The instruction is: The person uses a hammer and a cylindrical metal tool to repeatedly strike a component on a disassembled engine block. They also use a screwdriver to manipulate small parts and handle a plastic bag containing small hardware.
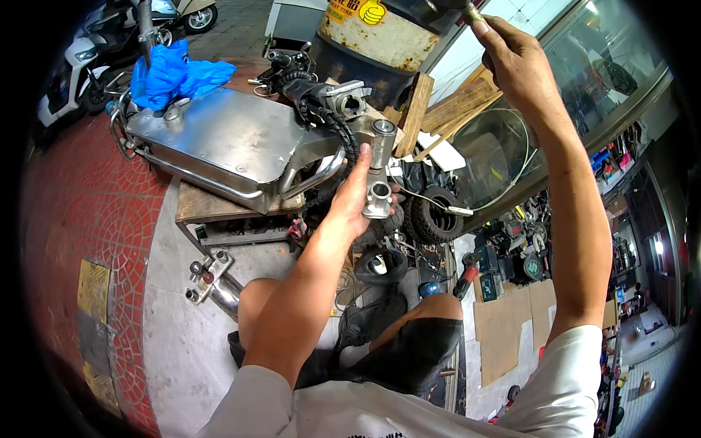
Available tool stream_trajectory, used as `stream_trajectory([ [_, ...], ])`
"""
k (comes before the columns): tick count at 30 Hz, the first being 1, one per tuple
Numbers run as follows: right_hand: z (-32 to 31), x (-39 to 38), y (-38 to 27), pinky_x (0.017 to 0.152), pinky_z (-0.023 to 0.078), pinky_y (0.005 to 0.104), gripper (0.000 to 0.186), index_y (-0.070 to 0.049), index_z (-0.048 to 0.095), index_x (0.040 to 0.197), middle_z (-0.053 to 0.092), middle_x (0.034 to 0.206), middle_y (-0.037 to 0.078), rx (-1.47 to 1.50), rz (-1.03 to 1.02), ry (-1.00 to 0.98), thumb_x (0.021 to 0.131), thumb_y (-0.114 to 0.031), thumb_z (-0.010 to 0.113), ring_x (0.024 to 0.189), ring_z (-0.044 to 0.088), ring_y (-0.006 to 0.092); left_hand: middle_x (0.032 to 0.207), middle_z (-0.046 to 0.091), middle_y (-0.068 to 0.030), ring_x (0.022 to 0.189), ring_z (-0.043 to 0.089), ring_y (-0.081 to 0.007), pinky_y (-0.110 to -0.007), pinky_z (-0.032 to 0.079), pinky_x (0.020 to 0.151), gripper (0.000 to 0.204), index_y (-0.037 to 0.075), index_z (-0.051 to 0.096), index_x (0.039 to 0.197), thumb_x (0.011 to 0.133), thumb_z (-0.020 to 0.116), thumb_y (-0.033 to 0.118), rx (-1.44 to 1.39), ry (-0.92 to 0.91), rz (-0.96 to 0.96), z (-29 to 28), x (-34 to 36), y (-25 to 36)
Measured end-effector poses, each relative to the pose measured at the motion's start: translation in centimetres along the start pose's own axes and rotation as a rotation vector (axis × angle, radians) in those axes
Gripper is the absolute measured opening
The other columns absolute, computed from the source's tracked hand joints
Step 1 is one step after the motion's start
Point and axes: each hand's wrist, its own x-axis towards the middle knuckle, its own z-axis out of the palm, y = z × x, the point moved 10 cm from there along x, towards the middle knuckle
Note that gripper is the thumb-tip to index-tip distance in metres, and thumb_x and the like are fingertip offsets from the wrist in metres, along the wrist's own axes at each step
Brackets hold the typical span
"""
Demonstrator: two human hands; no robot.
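Wooden bench (195,202) beneath metal frame (226,139)

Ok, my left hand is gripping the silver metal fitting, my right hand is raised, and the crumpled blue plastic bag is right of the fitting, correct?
Not quite: in the head view, the crumpled blue plastic bag is to the left of the silver metal fitting, not the right. Your left hand is gripping it and your right hand is raised.

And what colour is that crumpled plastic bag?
Bright blue; the bag shows best in the head view.
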Motion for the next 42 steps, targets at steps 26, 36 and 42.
stream_trajectory([
  [26, 6.7, -1.9, -1.0, 0.087, 0.056, 0.0478, 0.045, -0.010, 0.072, 0.125, 0.076, 0.101, 0.019, -0.266, -0.198, -0.284, 0.103, -0.047, 0.059, 0.097, 0.074, 0.0364, 0.086, 0.069, -0.0108, 0.064, 0.069, -0.0222, -0.037, 0.057, 0.052, 0.072, 0.012, 0.062, 0.118, 0.091, 0.055, 0.078, 0.001, 0.006, -0.004, 0.8, -0.5, -0.1],
  [36, 9.2, -2.8, -0.5, 0.087, 0.056, 0.0492, 0.045, -0.008, 0.071, 0.126, 0.075, 0.102, 0.022, -0.268, -0.112, -0.281, 0.104, -0.045, 0.059, 0.098, 0.073, 0.0389, 0.087, 0.070, -0.0109, 0.064, 0.069, -0.0211, -0.037, 0.056, 0.051, 0.075, 0.012, 0.063, 0.119, 0.089, 0.056, 0.081, 0.022, 0.027, 0.001, 0.1, -0.4, -0.1],
  [42, 8.7, -2.5, 0.3, 0.092, 0.055, 0.0466, 0.045, -0.008, 0.072, 0.124, 0.075, 0.106, 0.021, -0.257, -0.095, -0.359, 0.104, -0.046, 0.059, 0.103, 0.072, 0.0366, 0.087, 0.070, -0.0128, 0.062, 0.069, -0.0207, -0.037, 0.057, 0.050, 0.074, 0.012, 0.062, 0.117, 0.090, 0.055, 0.080, 0.008, -0.022, 0.008, 0.7, -0.4, 0.1],
])
